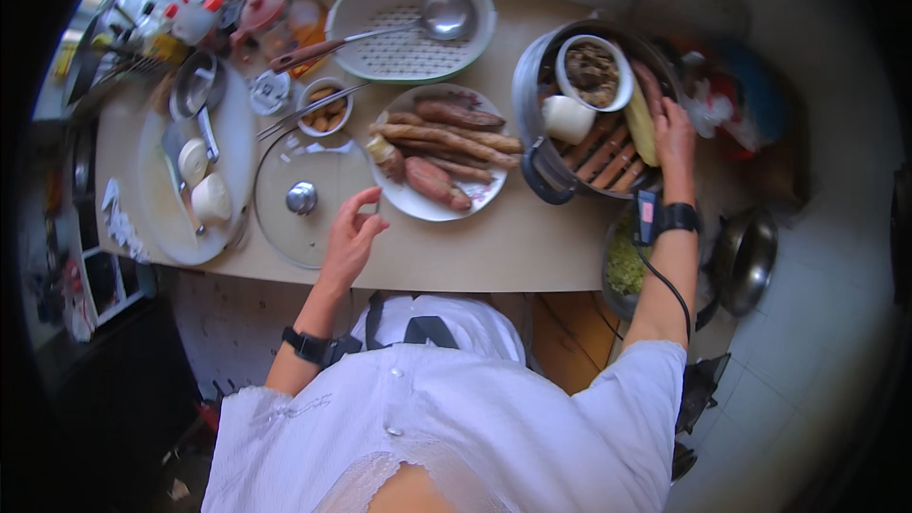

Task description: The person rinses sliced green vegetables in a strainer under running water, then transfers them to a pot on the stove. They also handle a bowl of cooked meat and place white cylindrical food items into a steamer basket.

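Note:
My right hand (675, 139) reaches inside the right rim of a steamer pot (531, 89), beside a pale yellow corn cob (641, 130) and a reddish sweet potato (647, 82). Whether its fingers grip either one is hidden. The pot also holds a white bowl (625, 96) of brown chopped food, a white steamed bun (568, 119) and several reddish-brown strips (605, 157). My left hand (354, 231) hovers with parted, bent fingers, holding nothing, between a glass lid (281, 228) and a white plate (406, 205). Sweet potatoes (436, 184) and long thin brown roots (456, 141) lie on that plate.
A ladle (447, 14) rests across an oval strainer basket (342, 3) at the back. Tongs (313, 108) cross a small bowl (305, 101) of brown pieces. On a cutting board (160, 228) are a knife (187, 203) and white rolls (211, 198). Chopped greens (625, 260) sit below the pot.

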Tool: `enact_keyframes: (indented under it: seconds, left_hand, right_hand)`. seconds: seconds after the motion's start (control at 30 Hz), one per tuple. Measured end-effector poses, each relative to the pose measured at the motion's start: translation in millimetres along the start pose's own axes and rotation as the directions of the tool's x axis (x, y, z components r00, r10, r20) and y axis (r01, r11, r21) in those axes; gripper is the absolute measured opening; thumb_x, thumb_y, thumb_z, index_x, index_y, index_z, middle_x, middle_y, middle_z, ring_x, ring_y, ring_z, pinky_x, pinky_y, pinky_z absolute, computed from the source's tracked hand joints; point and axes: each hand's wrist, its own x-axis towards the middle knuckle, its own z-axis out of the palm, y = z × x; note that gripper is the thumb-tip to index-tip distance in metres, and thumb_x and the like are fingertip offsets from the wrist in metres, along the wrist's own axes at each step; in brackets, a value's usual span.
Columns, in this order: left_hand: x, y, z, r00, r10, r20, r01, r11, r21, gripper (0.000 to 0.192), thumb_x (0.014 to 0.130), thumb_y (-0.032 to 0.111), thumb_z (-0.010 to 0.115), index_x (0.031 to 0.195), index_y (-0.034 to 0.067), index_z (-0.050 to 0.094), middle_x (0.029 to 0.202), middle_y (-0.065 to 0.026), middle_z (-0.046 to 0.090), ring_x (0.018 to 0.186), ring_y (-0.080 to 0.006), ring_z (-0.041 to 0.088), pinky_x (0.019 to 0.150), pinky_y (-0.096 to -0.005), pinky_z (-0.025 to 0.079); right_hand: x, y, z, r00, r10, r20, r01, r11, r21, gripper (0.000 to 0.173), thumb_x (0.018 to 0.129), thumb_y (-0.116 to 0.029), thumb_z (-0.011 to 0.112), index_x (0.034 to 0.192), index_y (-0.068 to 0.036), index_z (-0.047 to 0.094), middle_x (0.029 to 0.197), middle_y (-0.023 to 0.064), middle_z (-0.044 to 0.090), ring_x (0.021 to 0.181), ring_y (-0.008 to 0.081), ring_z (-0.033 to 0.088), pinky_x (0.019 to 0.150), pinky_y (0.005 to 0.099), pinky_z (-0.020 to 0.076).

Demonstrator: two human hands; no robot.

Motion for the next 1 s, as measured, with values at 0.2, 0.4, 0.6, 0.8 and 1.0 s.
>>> enact_keyframes:
  seconds: [0.2, 0.4, 0.6, 0.8, 1.0]
  left_hand:
    - [13, 9, 5, 0.979, 0.182, -0.096, -0.146, 0.944, 0.296, 0.047, 0.084, 0.002, 0.062, 0.131, 0.005, 0.051, 0.113, -0.0095, 0.053, 0.08, -0.012, 0.058, 0.073, -0.0262, 0.05]
    - [42, 19, 17, 0.944, 0.305, -0.126, -0.183, 0.802, 0.569, 0.069, 0.078, 0.018, 0.074, 0.138, 0.008, 0.041, 0.12, -0.0137, 0.05, 0.083, -0.0189, 0.058, 0.076, -0.0318, 0.051]
    - [61, 7, 22, 0.949, 0.254, -0.185, -0.091, 0.785, 0.613, 0.079, 0.073, 0.031, 0.079, 0.136, 0.006, 0.039, 0.123, -0.0174, 0.049, 0.104, -0.0334, 0.057, 0.085, -0.041, 0.05]
    - [73, 1, 38, 0.921, 0.275, -0.277, -0.05, 0.788, 0.614, 0.078, 0.071, 0.03, 0.081, 0.134, 0.005, 0.04, 0.123, -0.0175, 0.051, 0.111, -0.0355, 0.054, 0.09, -0.0416, 0.048]
    - [83, 7, 39, 0.903, 0.367, -0.224, -0.14, 0.743, 0.654, 0.072, 0.07, 0.023, 0.081, 0.13, 0.005, 0.045, 0.119, -0.0168, 0.053, 0.11, -0.0343, 0.054, 0.092, -0.0402, 0.047]
  right_hand:
    - [-40, -82, -51, 0.964, 0.008, -0.266, 0.065, 0.962, 0.265, 0.026, 0.092, -0.004, 0.056, 0.116, -0.004, 0.064, 0.11, 0.0143, 0.066, 0.098, 0.0257, 0.065, 0.084, 0.0342, 0.0516]
    - [-126, -187, -66, 0.997, 0.06, -0.057, -0.008, 0.753, 0.658, 0.019, 0.094, -0.005, 0.057, 0.11, -0.005, 0.066, 0.092, 0.0085, 0.068, 0.078, 0.0144, 0.067, 0.071, 0.0279, 0.0536]
    - [-179, -266, 19, 0.931, -0.289, 0.225, 0.109, 0.804, 0.584, 0.047, 0.078, -0.014, 0.073, 0.121, -0.003, 0.058, 0.112, 0.0164, 0.06, 0.106, 0.0346, 0.056, 0.094, 0.0432, 0.0448]
    - [-188, -263, 65, 0.918, -0.276, 0.285, 0.133, 0.891, 0.435, 0.067, 0.071, -0.02, 0.079, 0.129, -0.003, 0.051, 0.114, 0.0159, 0.06, 0.104, 0.0345, 0.055, 0.092, 0.0431, 0.0443]
    - [-177, -271, 85, 0.942, -0.19, 0.277, 0.055, 0.901, 0.43, 0.062, 0.072, -0.018, 0.077, 0.126, -0.001, 0.052, 0.109, 0.0198, 0.06, 0.103, 0.0368, 0.056, 0.089, 0.0439, 0.0457]
